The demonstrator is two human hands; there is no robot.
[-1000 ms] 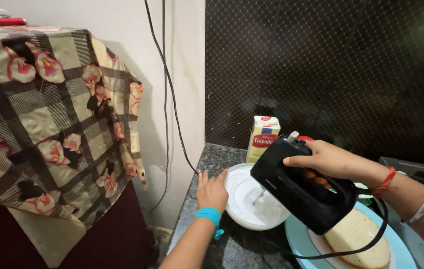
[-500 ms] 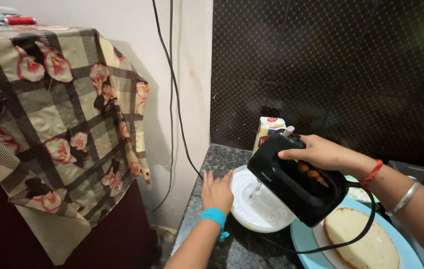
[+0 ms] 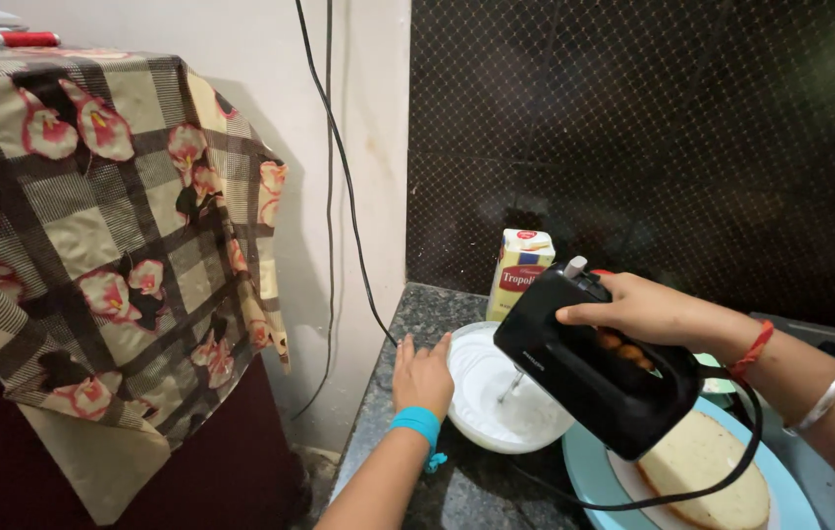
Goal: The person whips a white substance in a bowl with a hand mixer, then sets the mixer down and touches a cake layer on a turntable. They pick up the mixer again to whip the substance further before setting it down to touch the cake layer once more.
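Kitchen counter (image 3: 407,324): right hand (image 3: 648,309) grips a black electric hand mixer (image 3: 594,368), beaters down in a white bowl (image 3: 506,388) of already pale, fluffy cream. Left hand (image 3: 422,373), fingers flat, steadies the bowl's rim. Beside it, the sponge cake (image 3: 707,471) lies bare.

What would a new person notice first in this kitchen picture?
The right hand holds a black hand mixer, its beaters in a white bowl of white cream on the dark counter. The left hand touches the bowl's rim; a sponge cake lies at lower right.
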